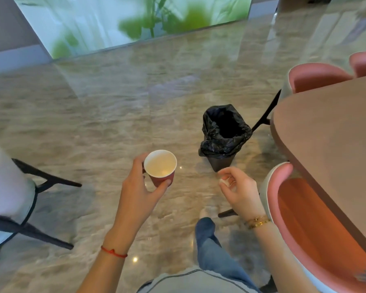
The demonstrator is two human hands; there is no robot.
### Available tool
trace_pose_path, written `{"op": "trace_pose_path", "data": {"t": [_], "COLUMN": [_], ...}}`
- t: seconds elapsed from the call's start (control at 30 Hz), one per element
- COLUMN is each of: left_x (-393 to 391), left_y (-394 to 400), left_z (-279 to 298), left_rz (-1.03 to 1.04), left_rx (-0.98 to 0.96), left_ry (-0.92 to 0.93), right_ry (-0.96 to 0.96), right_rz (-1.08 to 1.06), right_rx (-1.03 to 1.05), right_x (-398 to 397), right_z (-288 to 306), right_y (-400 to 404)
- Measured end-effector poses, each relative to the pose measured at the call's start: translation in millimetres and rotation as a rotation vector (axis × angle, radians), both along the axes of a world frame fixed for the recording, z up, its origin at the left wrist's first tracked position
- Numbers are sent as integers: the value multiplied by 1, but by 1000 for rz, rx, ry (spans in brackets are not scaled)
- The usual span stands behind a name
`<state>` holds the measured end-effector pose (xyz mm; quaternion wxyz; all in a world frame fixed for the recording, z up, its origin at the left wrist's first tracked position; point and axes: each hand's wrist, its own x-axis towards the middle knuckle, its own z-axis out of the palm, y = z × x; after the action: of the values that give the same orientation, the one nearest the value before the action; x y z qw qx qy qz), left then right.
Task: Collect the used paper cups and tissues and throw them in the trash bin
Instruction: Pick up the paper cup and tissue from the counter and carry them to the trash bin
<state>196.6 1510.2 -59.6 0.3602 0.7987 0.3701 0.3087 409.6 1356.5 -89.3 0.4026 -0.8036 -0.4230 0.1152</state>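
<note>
My left hand (140, 187) grips a red paper cup (161, 169) with a white inside, held upright over the floor. My right hand (239, 187) is curled around a small white crumpled tissue (223, 182), mostly hidden by the fingers. The trash bin (222, 138), dark with a black bag folded over its rim, stands open on the floor just beyond and between both hands, closer to the right one. The bin's inside looks dark; I cannot tell what lies in it.
A brown table (330, 132) fills the right side, with pink chairs (304, 218) tucked beside it. A white chair (6, 187) with black legs stands at the left. The glossy marble floor (93, 113) stretches ahead to a glass panel (125, 22).
</note>
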Motion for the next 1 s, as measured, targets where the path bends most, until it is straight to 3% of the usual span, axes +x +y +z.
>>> {"op": "trace_pose_path", "data": {"t": [0.6, 1.0], "left_x": [352, 558], "left_y": [243, 375], "left_z": [-21, -99], "left_rz": [-146, -351], "left_rx": [-52, -127], "left_ry": [-2, 218], "right_ry": [53, 201], "right_rz": [-143, -323], "right_rx": [-78, -242], "right_x": [320, 472], "right_z": [-23, -85], "right_y": [232, 335]}}
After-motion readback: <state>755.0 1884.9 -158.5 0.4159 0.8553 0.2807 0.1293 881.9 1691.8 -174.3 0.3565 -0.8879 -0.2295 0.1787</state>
